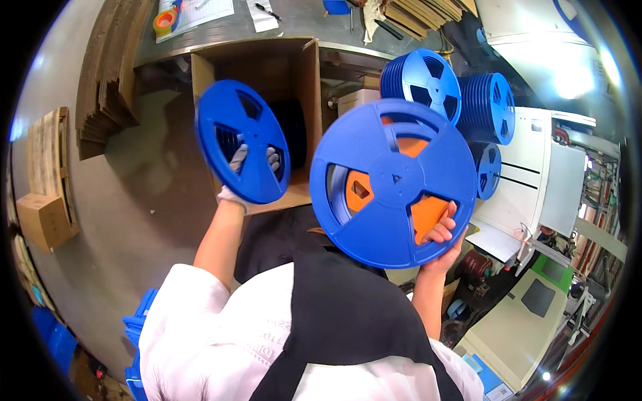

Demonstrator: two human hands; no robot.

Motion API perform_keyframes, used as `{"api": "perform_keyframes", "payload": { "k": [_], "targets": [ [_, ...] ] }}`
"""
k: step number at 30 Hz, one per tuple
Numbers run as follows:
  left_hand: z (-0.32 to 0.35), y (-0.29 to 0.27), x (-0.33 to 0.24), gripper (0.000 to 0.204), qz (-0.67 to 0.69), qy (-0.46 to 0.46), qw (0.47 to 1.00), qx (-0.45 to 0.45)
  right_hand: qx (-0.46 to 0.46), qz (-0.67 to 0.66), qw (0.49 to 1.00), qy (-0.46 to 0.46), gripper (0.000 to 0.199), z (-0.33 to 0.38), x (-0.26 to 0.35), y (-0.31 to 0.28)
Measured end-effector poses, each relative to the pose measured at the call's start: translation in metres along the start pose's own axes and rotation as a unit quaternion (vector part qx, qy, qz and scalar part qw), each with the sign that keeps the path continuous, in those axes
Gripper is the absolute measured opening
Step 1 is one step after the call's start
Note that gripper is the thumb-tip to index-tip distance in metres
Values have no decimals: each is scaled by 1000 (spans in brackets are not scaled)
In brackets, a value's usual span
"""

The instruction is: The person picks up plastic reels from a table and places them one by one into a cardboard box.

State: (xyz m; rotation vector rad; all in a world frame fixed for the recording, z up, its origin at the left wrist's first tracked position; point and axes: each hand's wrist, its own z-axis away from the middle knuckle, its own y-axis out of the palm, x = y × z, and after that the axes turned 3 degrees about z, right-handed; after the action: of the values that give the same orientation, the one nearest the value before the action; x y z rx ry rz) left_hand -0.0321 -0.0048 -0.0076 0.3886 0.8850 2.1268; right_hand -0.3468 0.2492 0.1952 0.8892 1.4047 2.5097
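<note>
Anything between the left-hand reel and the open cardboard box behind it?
Nothing visible. The left hand holds the blue reel directly in front of the open cardboard box; the larger blue reel in the right hand sits off to the side.

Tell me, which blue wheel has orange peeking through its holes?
The big blue reel in the right hand. Orange shows through its cut-outs, while the reel in the gloved left hand and the stacked reels behind show none.

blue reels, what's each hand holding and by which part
Left hand, gloved, grips a blue reel through its spoke openings; right hand holds another reel by its lower rim.
</note>
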Motion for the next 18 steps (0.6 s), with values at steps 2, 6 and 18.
{"api": "perform_keyframes", "payload": {
  "k": [2,6,18],
  "targets": [
    [-39,-5,5,58,-17,-22,1000,-7,-41,37,998,-16,59,2,4,-6],
    [-116,-9,20,59,-19,-44,998,-37,-149,102,982,-55,58,4,10,-4],
    [-237,-7,44,61,-28,-31,995,-93,-226,127,965,-33,60,-32,37,-16]
  ]
}}
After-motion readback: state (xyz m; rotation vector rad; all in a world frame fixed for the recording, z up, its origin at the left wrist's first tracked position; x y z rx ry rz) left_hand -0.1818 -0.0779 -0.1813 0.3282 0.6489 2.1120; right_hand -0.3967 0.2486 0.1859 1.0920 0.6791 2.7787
